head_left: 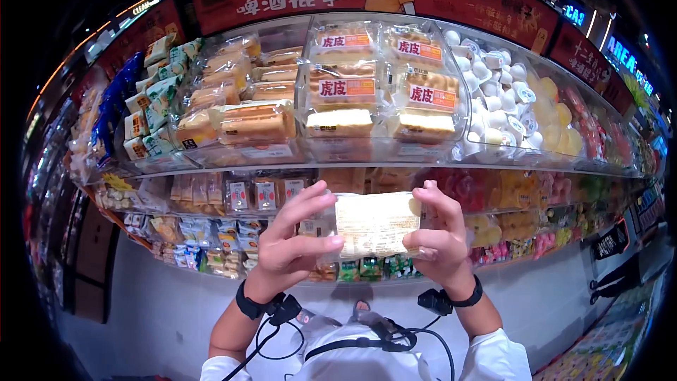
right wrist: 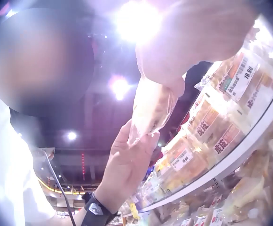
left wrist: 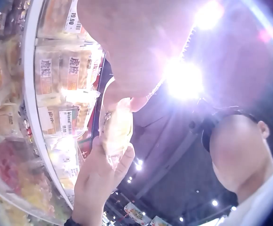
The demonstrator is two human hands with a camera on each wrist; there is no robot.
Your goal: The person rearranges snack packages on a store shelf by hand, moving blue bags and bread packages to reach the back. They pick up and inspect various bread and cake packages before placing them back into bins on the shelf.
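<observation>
A packaged snack cake (head_left: 379, 224) in a clear wrapper is held up in front of the shelves, its pale side with small print facing the head camera. My left hand (head_left: 293, 233) pinches one end between thumb and fingers. At the opposite end, my right hand (head_left: 443, 233) grips it the same way. The left wrist view shows the package (left wrist: 117, 127) edge-on between both hands, and the right wrist view shows the clear film of the package (right wrist: 153, 110) from its other end.
A curved display shelf (head_left: 352, 169) spans the front. Its upper bins hold wrapped cakes (head_left: 342, 88) with red labels, green-and-white packets (head_left: 166, 92) and white cups (head_left: 497, 92). Lower tiers carry more packets (head_left: 264, 194). Camera cables (head_left: 444, 349) hang below both wrists.
</observation>
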